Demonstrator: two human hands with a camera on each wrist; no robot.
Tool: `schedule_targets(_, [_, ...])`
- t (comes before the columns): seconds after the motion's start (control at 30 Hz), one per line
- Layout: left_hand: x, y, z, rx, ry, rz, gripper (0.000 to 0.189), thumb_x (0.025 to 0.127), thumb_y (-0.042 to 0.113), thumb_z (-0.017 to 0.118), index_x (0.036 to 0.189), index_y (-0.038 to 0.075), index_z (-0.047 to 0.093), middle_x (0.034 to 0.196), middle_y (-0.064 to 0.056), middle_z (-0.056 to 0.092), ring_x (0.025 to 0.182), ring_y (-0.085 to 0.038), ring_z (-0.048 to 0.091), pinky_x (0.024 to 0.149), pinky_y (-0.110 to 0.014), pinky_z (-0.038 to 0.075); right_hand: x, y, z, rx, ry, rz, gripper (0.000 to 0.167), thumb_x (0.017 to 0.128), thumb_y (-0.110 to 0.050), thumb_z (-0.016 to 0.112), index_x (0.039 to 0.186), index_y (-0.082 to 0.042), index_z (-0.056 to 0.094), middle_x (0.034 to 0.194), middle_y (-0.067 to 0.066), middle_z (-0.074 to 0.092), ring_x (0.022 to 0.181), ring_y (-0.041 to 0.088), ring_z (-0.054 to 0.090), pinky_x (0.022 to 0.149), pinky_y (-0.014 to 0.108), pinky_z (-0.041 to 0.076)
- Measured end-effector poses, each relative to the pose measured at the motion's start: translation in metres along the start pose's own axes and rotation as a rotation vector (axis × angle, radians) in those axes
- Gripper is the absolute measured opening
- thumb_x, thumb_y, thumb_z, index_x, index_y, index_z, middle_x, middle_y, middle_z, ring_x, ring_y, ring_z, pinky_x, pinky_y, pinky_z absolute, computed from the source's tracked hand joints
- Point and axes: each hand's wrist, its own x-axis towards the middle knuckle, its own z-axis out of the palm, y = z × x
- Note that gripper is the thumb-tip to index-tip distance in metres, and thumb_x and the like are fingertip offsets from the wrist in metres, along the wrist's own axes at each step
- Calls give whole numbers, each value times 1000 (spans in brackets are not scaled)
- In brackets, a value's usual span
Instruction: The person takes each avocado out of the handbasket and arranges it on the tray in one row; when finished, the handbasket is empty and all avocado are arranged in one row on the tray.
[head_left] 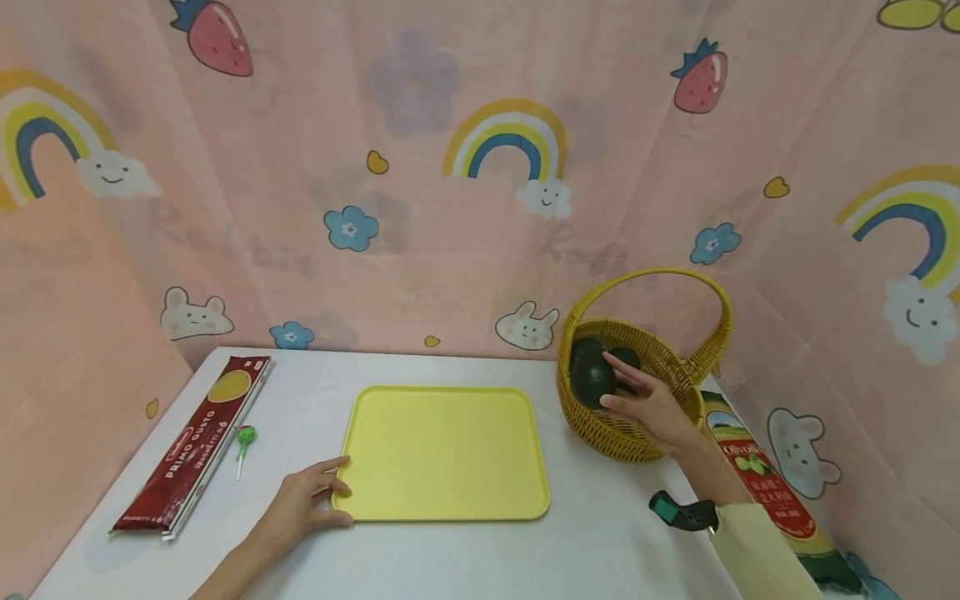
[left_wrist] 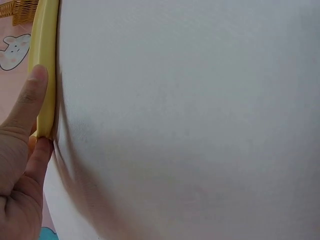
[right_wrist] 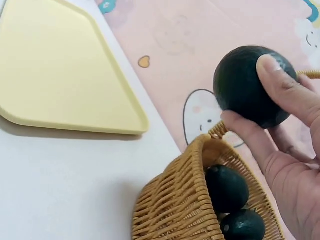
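My right hand (head_left: 648, 408) holds a dark green avocado (right_wrist: 250, 85) between thumb and fingers, over the woven basket (head_left: 618, 442). In the right wrist view, two more avocados, a nearer one (right_wrist: 227, 189) and a lower one (right_wrist: 243, 226), lie inside the basket. A yellow rectangular tray (head_left: 442, 454) lies flat on the white table. My left hand (head_left: 303, 500) holds its near left corner. In the left wrist view the thumb (left_wrist: 32, 95) presses the tray's rim (left_wrist: 46, 110), and a finger touches the corner.
A red spaghetti packet (head_left: 198, 446) lies at the left, with a green lollipop (head_left: 244, 437) beside it. Right of the basket lies an olive oil package (head_left: 765, 483), partly behind the right forearm. The basket's tall handle (head_left: 652, 272) arches over it. A patterned pink cloth (head_left: 420, 275) hangs behind the table.
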Motion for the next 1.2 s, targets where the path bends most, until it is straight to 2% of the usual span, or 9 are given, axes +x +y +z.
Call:
schedule_targets(0.2, [0, 1, -1, -8, -17, -14, 29, 60, 17, 86, 82, 9, 69, 127, -27, 56, 116, -47, 53, 87, -32, 55, 4, 5, 9, 5, -29, -43, 68, 91, 12, 55, 147, -23, 38, 133, 5, 38, 110, 13, 61, 90, 34, 54])
schedule_targets(0.37, [0, 1, -1, -25, -18, -4, 29, 60, 14, 87, 82, 8, 69, 127, -27, 56, 115, -47, 53, 89, -32, 54, 9, 7, 21, -55, -23, -45, 69, 90, 8, 58, 148, -22, 36, 132, 1, 42, 109, 13, 62, 91, 35, 53])
schedule_targets(0.6, [0, 5, -2, -14, -22, -14, 29, 61, 16, 86, 82, 8, 68, 127, -27, 56, 116, -47, 53, 89, -33, 54, 20, 14, 37, -116, -9, -36, 68, 89, 4, 62, 148, -17, 36, 132, 8, 40, 105, 14, 64, 90, 32, 54])
schedule_targets(0.77, [1, 4, -2, -9, -17, -2, 28, 61, 15, 86, 81, 8, 68, 126, -27, 57, 116, -47, 53, 88, -33, 54, 31, 23, 51, -129, -11, -25, 69, 87, 1, 67, 147, -13, 37, 146, 15, 29, 112, 12, 59, 89, 32, 55])
schedule_targets(0.87, [1, 3, -2, -4, -14, 8, 28, 61, 15, 86, 81, 7, 68, 125, -28, 57, 115, -48, 53, 88, -34, 54, 39, 31, 60, -94, -36, -28, 69, 86, 3, 68, 146, -11, 38, 149, 17, 24, 115, 15, 56, 89, 33, 55])
schedule_targets(1.07, [1, 1, -1, -9, -3, 50, 28, 61, 16, 86, 80, 7, 67, 123, -29, 57, 112, -48, 55, 86, -36, 55, 53, 48, 76, -53, -81, -24, 68, 85, 5, 68, 144, -12, 42, 140, 13, 34, 108, 20, 56, 86, 31, 57])
schedule_targets(1.2, [1, 0, -1, -13, 6, 59, 28, 62, 17, 86, 80, 7, 67, 123, -29, 58, 112, -48, 55, 86, -36, 55, 63, 59, 84, -31, -109, -4, 71, 84, 4, 69, 146, -11, 38, 135, 12, 36, 107, 18, 57, 85, 31, 57])
